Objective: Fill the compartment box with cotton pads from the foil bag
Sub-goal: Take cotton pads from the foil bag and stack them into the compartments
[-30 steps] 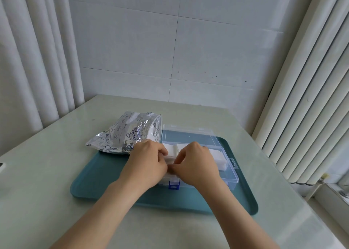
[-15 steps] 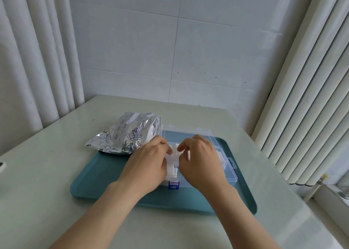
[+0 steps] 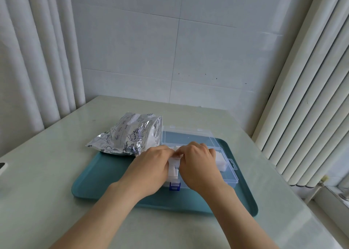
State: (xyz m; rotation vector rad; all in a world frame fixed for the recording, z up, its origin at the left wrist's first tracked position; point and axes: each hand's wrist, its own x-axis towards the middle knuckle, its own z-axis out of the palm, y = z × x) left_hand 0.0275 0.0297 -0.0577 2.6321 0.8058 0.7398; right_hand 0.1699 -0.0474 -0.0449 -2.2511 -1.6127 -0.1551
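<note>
A clear plastic compartment box [image 3: 229, 175] with a blue latch [image 3: 174, 186] lies open on a teal tray [image 3: 98, 180], its lid [image 3: 188, 138] folded back. White cotton pads [image 3: 220, 159] fill its right compartment. A stack of white cotton pads [image 3: 174, 168] stands between my hands over the box's middle. My left hand [image 3: 151, 165] and my right hand [image 3: 198, 163] both pinch this stack from either side, fingers curled. The silver foil bag [image 3: 126, 138] lies at the tray's back left, mouth toward the box, white pads showing inside.
The tray sits on a pale green table [image 3: 47, 163]. A white object [image 3: 2, 168] lies at the table's left edge. Curtains hang on the left and vertical blinds [image 3: 311, 97] on the right; a tiled wall stands behind.
Both hands rose a little with the pad stack half a second ago, and have now come back down and closer together on the stack over the box.
</note>
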